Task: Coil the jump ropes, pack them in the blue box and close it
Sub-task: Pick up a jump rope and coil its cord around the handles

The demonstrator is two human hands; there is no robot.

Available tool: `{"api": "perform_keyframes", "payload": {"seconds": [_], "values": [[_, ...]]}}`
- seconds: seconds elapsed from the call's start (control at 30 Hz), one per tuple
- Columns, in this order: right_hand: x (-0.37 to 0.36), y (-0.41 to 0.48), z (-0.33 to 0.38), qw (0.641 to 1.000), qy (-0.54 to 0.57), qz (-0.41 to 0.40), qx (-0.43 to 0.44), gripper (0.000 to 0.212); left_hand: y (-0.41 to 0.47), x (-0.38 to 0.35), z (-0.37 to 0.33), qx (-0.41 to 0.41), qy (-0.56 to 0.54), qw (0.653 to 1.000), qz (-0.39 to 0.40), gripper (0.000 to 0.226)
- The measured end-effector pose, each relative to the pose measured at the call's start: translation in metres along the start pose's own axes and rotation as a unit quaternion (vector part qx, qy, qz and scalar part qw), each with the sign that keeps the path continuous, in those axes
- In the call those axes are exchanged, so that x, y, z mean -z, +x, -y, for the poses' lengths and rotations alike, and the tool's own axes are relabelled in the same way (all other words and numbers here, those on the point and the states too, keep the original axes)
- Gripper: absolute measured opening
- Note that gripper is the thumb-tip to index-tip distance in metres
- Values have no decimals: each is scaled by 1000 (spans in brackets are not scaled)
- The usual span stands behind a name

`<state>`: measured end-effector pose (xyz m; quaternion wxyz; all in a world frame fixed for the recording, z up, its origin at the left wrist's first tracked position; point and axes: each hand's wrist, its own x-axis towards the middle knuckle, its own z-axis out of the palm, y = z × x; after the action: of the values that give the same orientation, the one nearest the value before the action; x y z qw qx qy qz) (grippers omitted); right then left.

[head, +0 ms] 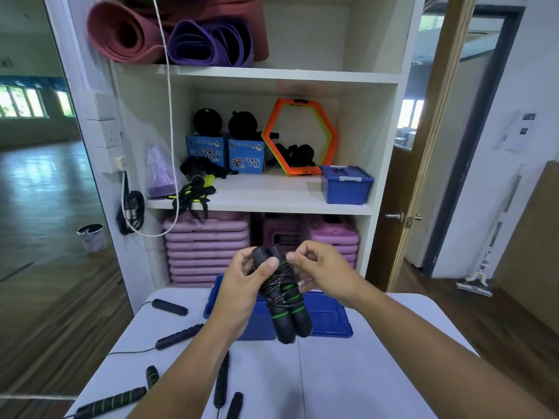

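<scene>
Black jump rope [284, 297] with green rings is up in the air, just in front of the blue box [328, 317]. I see the left hand [242, 285] gripping its two handles [289, 325]. The right hand [320, 270] pinches the cord [276, 287] wound round them. The box sits on the white table [348, 376]. More ropes [171, 307] lie loose on the left.

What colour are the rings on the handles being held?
Green, on the black jump rope handles; clearest in the head view.
</scene>
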<state>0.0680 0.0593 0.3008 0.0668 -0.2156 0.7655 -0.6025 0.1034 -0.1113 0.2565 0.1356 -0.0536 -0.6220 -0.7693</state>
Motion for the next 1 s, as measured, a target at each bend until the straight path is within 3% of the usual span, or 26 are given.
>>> {"api": "perform_keyframes", "payload": {"seconds": [0.2,0.37,0.5,0.7,0.8,1.0], "values": [[-13,5,-5,995,43,-93,23,22,-4,0,-2,-5,-37,999,21,61],[-14,8,-5,993,66,-92,23,22,-4,2,-6,-17,-23,999,37,67],[-8,8,-1,997,57,-41,22,20,-5,5,-7,-43,5,998,49,67],[28,3,17,988,-58,141,-1,27,-7,20,-20,-56,37,989,132,68],[39,0,28,975,-66,210,-38,19,-7,25,-27,-52,70,980,178,72],[47,-2,44,968,-112,223,-38,10,-11,29,-42,-56,124,964,228,69]]}}
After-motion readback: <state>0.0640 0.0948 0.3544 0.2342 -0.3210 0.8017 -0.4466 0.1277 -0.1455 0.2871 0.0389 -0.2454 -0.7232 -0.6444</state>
